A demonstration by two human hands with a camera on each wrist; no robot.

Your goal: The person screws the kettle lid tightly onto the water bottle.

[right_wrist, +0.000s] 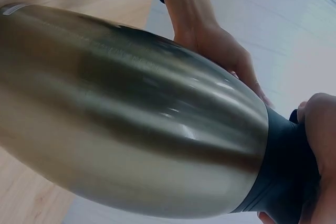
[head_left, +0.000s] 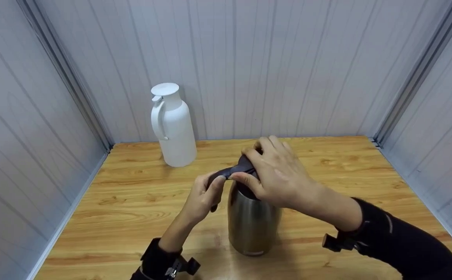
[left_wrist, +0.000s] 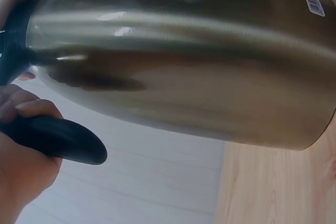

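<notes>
Head view: left hand grips steel flask's handle, right hand clasps its lid.

left hand: lower centre of frame, fingers curled, thumb up, gripped
right hand: centre, palm down, fingers curled over, gripped
forearms: entered from bottom edge, dark sleeves, wrist mounts
</notes>
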